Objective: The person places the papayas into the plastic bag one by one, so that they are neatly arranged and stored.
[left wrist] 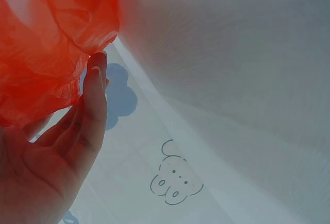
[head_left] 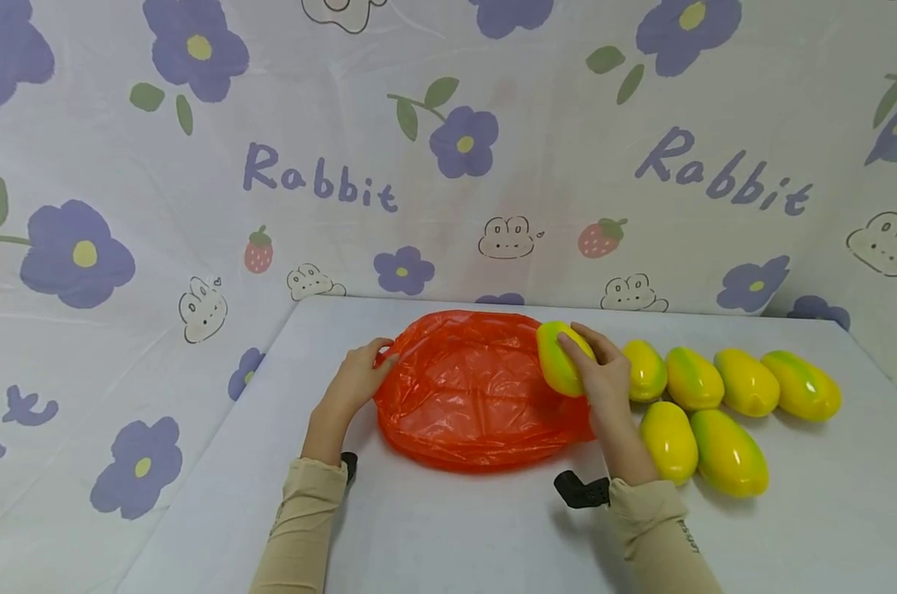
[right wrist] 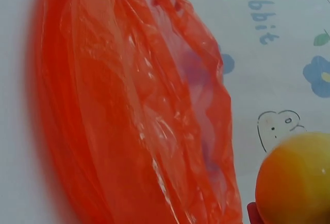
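Observation:
A red plastic bag [head_left: 463,458] lies spread on the white table with its mouth facing up. At its left rim, my left hand [head_left: 355,375] pinches the thin film between thumb and fingers; the left wrist view shows those fingers along the bag's outside [left wrist: 46,49]. My right hand [head_left: 606,388] grips a yellow-green mango [head_left: 554,371], held up over the bag's right rim. In the right wrist view the mango [right wrist: 296,183] appears at the lower right, beside the bag, with most of that hand out of sight.
Several more mangoes lie in two rows right of the bag, among them a front one [head_left: 730,454] and a far-right one [head_left: 800,385]. Behind the table [head_left: 448,536] hangs a flower-printed cloth [head_left: 448,206]. Black wrist mounts [head_left: 582,490] stick out by the sleeves.

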### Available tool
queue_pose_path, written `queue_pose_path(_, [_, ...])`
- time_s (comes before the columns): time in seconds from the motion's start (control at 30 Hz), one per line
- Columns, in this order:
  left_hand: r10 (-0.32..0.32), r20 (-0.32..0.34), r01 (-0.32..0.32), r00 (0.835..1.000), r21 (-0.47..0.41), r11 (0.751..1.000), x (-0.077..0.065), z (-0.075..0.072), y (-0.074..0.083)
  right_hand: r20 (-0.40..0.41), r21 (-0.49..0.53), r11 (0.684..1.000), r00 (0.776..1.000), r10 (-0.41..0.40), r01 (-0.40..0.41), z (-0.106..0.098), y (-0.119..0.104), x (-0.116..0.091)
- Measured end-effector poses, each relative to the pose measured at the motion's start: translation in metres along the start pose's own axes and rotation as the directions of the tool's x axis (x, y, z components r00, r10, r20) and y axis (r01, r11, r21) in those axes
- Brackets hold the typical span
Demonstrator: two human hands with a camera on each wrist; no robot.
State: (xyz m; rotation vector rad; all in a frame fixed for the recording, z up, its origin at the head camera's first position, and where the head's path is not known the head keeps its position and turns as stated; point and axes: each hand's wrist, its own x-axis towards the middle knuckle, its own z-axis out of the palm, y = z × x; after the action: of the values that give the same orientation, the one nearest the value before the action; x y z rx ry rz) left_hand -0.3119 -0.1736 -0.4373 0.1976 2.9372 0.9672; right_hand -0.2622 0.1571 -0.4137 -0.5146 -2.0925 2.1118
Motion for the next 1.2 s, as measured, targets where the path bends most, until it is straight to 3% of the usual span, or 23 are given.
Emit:
queue_pose_path(0.53, [-0.015, 0.014, 0.015, 1.000, -0.002, 1.000, -0.001, 0.001, 0.002, 0.043, -0.009, 1.000, 0.999, 0.021, -0.021, 0.035, 0.011, -0.008])
queue_pose_path(0.8, [-0.030, 0.015, 0.030, 0.999, 0.000, 1.000, -0.002, 0.000, 0.002, 0.092, 0.009, 1.000, 0.996, -0.011, 0.010, 0.051, 0.016, -0.011])
queue_pose_path(1.2, [-0.005, 0.005, 0.005, 1.000, 0.000, 1.000, -0.003, -0.002, 0.004, 0.136, 0.034, 0.999, 0.991, -0.014, 0.010, 0.078, 0.022, -0.018])
